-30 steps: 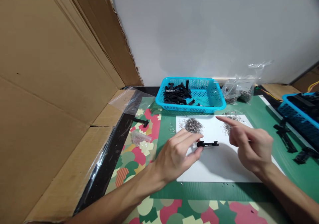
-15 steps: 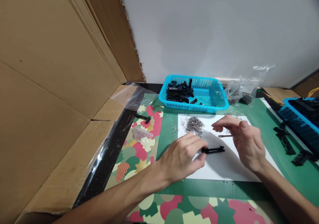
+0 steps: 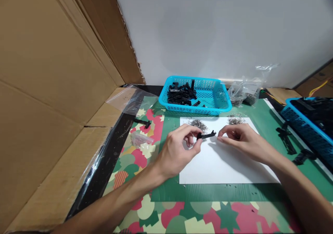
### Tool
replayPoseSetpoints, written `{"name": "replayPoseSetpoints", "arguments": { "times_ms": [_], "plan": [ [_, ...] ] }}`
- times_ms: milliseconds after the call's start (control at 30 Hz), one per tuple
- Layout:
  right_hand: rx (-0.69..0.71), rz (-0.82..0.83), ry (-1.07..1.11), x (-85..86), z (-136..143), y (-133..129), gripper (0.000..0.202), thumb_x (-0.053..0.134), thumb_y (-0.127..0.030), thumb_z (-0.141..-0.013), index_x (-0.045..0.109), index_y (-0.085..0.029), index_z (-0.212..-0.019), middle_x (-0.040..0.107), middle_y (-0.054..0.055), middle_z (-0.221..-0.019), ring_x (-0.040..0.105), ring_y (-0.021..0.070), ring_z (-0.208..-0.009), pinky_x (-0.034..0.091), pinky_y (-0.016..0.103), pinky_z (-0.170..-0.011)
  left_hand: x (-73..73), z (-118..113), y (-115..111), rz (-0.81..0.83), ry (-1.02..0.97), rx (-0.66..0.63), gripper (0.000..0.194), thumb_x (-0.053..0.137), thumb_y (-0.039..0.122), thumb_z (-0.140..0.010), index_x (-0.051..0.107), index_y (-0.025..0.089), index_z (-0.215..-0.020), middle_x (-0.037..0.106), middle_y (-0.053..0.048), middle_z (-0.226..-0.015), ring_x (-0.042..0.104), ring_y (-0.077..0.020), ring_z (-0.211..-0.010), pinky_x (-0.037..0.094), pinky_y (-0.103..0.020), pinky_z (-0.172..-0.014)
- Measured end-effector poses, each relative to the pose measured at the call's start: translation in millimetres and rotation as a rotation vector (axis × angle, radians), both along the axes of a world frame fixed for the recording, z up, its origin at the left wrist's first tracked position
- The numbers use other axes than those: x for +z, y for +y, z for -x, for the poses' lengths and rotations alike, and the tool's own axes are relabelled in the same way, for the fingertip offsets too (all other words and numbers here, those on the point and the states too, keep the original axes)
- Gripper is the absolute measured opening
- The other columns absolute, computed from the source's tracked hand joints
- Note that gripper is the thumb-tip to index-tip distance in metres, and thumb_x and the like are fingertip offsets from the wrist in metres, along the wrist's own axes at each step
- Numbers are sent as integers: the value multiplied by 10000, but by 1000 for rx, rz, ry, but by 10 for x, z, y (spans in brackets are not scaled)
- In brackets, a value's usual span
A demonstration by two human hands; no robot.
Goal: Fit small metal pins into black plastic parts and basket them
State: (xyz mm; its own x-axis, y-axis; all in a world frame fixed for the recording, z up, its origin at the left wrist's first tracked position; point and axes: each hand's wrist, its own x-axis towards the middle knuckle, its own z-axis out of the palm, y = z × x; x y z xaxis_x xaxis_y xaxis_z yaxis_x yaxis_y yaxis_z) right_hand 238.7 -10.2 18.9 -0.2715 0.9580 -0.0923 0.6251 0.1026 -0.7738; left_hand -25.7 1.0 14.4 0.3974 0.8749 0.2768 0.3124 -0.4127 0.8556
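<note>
My left hand (image 3: 180, 147) pinches one end of a slim black plastic part (image 3: 208, 135) between thumb and forefinger. The part is raised over a white sheet of paper (image 3: 221, 171), its notched end pointing right. Just off that end, my right hand (image 3: 243, 140) has its thumb and forefinger drawn together; whatever is between the tips is too small or hidden to make out. Behind my left hand lies a pile of tiny metal pieces (image 3: 199, 124), partly covered by the fingers. A second metal pile (image 3: 235, 119) sits behind my right hand.
A blue basket (image 3: 195, 110) of black parts stands at the back. Clear bags of metal pieces (image 3: 244, 93) are beside it. Another blue basket (image 3: 309, 123) and loose black parts (image 3: 286, 140) lie right. Cardboard (image 3: 57, 98) walls the left side; a small plastic bag (image 3: 142, 139) lies nearby.
My left hand has lifted the black part off the paper. My right hand has lowered its fingers toward the part's free end. The thin rod by my right hand is out of sight.
</note>
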Motion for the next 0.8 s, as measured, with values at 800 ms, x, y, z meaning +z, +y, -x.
{"name": "replayPoseSetpoints", "arguments": {
  "times_ms": [800],
  "plan": [
    [-244, 423, 861, -71, 258, -26, 417, 920, -500, -770, 693, -160, -852, 277, -124, -537, 131, 48, -495, 90, 237, -457, 17, -6, 80, 591, -543, -122, 340, 808, 366, -920, 626, 150, -1110, 774, -67, -904, 650, -92, -570, 539, -197, -527]
  ]
}}
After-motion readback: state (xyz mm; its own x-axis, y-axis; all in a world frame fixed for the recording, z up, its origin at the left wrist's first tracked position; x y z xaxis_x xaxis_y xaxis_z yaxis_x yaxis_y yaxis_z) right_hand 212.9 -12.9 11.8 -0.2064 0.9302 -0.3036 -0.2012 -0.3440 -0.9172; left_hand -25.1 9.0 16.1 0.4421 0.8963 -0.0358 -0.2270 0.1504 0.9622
